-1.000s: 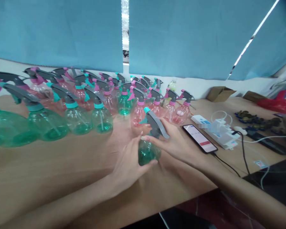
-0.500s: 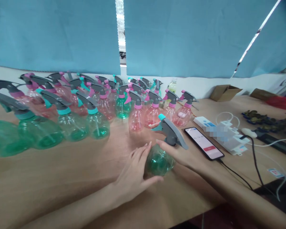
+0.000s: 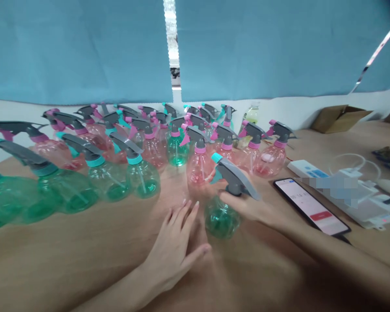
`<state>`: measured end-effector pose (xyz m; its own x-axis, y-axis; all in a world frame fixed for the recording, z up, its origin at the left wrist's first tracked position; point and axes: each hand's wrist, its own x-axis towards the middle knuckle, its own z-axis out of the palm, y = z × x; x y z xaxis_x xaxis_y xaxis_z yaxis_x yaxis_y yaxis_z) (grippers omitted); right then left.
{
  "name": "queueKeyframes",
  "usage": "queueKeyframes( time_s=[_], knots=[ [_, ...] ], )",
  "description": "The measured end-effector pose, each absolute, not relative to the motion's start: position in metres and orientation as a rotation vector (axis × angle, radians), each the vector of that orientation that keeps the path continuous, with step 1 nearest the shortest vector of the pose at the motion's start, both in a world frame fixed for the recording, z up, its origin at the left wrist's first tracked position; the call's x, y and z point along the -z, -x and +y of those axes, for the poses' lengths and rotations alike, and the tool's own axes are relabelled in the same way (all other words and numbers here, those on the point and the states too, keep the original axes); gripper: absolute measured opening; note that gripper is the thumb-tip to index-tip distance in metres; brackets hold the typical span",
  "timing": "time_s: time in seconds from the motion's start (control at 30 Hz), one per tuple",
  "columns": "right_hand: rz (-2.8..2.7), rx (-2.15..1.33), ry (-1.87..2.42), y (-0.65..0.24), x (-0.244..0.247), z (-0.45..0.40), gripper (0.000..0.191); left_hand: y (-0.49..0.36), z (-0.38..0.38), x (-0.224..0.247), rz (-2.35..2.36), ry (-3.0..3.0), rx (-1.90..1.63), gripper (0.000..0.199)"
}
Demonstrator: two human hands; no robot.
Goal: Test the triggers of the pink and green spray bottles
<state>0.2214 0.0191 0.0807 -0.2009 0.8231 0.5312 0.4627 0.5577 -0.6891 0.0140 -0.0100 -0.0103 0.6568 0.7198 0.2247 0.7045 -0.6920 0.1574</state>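
A green spray bottle point(image 3: 222, 219) with a grey and teal trigger head stands upright near the middle of the wooden table. My right hand point(image 3: 243, 203) is wrapped round its neck from the right, with the fingers partly hidden behind the bottle. Left of the bottle, my left hand point(image 3: 177, 242) holds nothing, its fingers spread and its thumb pointing toward the bottle without touching it. Beyond my left hand stands another green bottle point(image 3: 143, 180) with a teal collar, and a pink bottle point(image 3: 199, 168) is just behind my right hand.
Several pink and green spray bottles crowd the back and left of the table point(image 3: 84, 255). On the right lie a phone point(image 3: 312, 207) and a white power strip point(image 3: 347, 190) with cables. A cardboard box point(image 3: 339, 119) sits at the back right.
My left hand has come away from the green bottle and moved to its left. My right hand still holds the bottle's neck. The view has turned slightly left.
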Motion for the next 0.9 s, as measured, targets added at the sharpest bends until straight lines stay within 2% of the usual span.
queueKeyframes(
  time_s=[0.33, 0.43, 0.6, 0.9],
  knots=[
    [-1.924, -0.435, 1.095, -0.224, -0.094, 0.016, 0.016, -0.016, -0.011, 0.006, 1.185, -2.752, -0.341, 0.07],
    [-1.872, -0.535, 1.061, -0.224, -0.089, 0.018, 0.014, -0.016, -0.011, 0.006, 1.186, -2.75, -0.322, 0.069],
    [-1.757, -0.812, 0.875, -0.225, -0.066, 0.024, 0.037, -0.017, -0.011, 0.004, 1.171, -2.784, -0.287, 0.065],
    [-1.748, -0.836, 0.945, -0.224, -0.062, 0.025, 0.048, -0.019, -0.008, 0.003, 1.191, -2.862, -0.263, 0.056]
  ],
)
